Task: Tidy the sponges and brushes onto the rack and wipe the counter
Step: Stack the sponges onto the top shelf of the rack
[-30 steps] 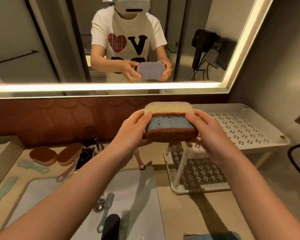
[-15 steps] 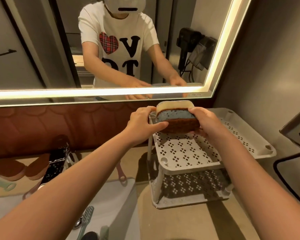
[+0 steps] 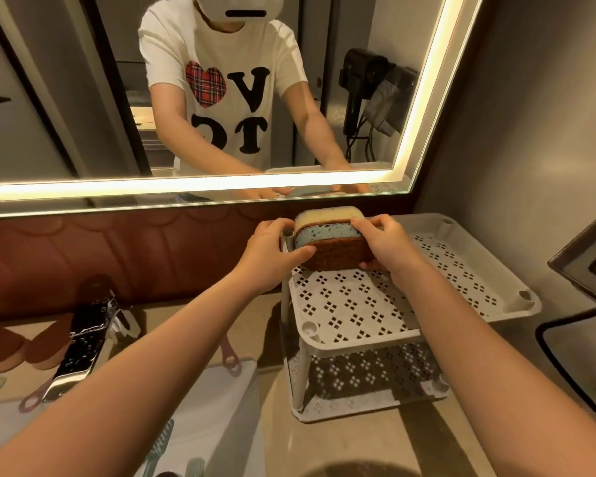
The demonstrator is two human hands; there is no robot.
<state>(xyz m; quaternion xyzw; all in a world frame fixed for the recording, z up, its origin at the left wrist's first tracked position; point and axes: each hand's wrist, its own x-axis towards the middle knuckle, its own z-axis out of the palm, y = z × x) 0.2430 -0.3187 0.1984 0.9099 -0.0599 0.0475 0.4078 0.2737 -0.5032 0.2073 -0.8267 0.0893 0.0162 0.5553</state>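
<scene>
A stack of three sponges (image 3: 331, 241), cream on top, blue in the middle and brown below, is held at the back left corner of the top shelf of the white perforated rack (image 3: 386, 311). My left hand (image 3: 272, 253) grips its left end and my right hand (image 3: 386, 246) grips its right end. The stack's lower edge looks to be touching the shelf. Two brown sponges (image 3: 25, 346) lie on the counter at far left. A green brush (image 3: 159, 445) lies in the sink, and a pink brush handle (image 3: 229, 356) pokes out under my left forearm.
The rack has a second shelf below (image 3: 369, 380). A chrome tap (image 3: 83, 342) stands left of the rack, behind the white sink (image 3: 227, 407). A black cable (image 3: 558, 366) loops on the counter at right. A lit mirror (image 3: 375, 98) hangs above the brown backsplash.
Both hands have carried the sponge stack forward and down, from mid-air in front of the mirror to the back left corner of the rack's top shelf.
</scene>
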